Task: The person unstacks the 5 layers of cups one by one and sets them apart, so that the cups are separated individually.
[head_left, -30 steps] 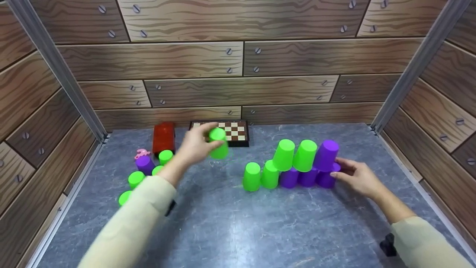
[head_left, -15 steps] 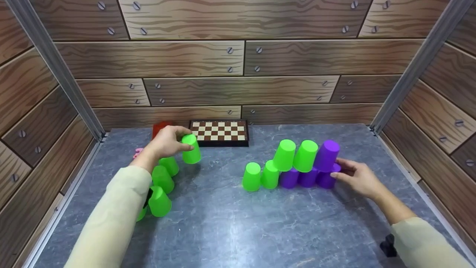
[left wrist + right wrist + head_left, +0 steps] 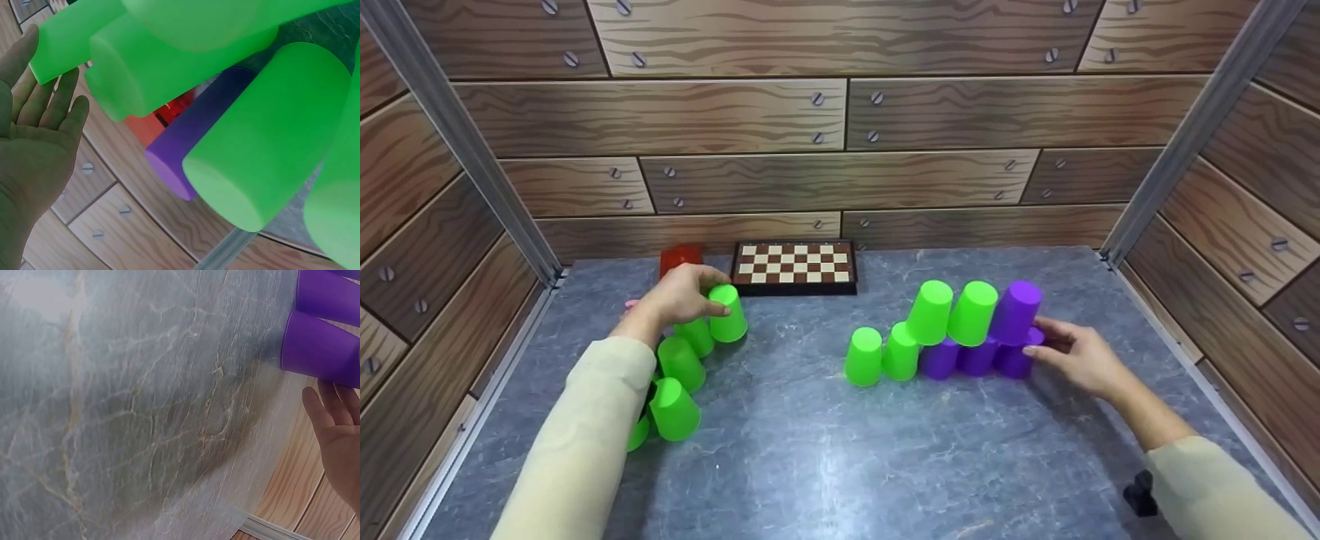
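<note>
My left hand [image 3: 682, 294] holds an upside-down green cup [image 3: 728, 313] between thumb and fingers, low beside a green cup group [image 3: 682, 363]. The left wrist view shows the left hand [image 3: 34, 129] with its fingers on a green cup [image 3: 67, 42]. On the right, two green cups [image 3: 930, 313] and a purple one [image 3: 1017, 312] stand on a row of green [image 3: 863, 358] and purple cups. Fingers of my right hand [image 3: 1080, 358] touch the lower end purple cup [image 3: 1015, 358]. In the right wrist view, the right hand [image 3: 340, 433] has fairly straight fingers against a purple cup [image 3: 320, 349].
A chessboard [image 3: 794, 268] lies by the back wall, with a red object [image 3: 681, 259] to its left. Part of a pink item [image 3: 631, 304] shows behind my left wrist. A purple cup [image 3: 197, 135] stands among the left group's green cups.
My left hand has moved left with the green cup, from in front of the chessboard to beside the left group, and lower. My right hand has stayed at the purple cup.
</note>
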`<move>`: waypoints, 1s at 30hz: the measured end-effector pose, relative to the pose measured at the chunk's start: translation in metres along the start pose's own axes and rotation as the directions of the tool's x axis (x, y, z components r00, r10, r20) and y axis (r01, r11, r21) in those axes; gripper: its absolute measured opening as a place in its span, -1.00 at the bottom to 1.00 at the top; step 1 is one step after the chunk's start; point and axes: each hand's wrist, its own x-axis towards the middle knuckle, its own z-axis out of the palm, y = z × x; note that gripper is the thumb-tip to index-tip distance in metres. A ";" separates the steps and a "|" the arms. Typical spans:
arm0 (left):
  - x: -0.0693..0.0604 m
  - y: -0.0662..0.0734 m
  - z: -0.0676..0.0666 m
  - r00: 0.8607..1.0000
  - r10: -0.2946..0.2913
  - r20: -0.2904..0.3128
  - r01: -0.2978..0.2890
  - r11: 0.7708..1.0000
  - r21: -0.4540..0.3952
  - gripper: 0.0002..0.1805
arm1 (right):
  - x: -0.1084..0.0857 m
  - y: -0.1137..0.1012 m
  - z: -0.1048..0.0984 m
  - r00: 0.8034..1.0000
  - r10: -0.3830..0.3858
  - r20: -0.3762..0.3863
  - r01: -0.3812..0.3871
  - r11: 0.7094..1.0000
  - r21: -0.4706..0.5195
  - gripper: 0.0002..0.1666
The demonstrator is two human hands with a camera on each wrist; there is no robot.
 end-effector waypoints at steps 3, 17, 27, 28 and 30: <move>0.002 -0.003 0.002 1.000 0.006 -0.004 -0.006 1.000 0.010 -0.43 | 0.000 0.001 0.000 1.000 0.005 -0.002 -0.005 1.000 -0.003 -0.31; 0.005 -0.009 0.012 1.000 0.009 0.017 -0.010 0.999 0.040 -0.40 | 0.000 -0.001 0.001 1.000 -0.009 0.002 0.009 0.999 0.039 -0.32; 0.007 -0.010 0.015 0.998 -0.029 0.047 0.027 0.999 0.046 -0.37 | -0.001 0.000 0.001 1.000 -0.001 0.002 0.001 1.000 0.012 -0.30; 0.007 -0.010 0.015 0.998 -0.033 0.049 0.031 0.999 0.044 -0.37 | -0.001 0.000 0.000 1.000 0.001 0.001 -0.001 1.000 0.010 -0.30; 0.007 -0.010 0.015 0.998 -0.044 0.054 0.042 0.998 0.037 -0.36 | -0.001 0.001 0.000 1.000 0.001 0.000 -0.001 1.000 0.007 -0.31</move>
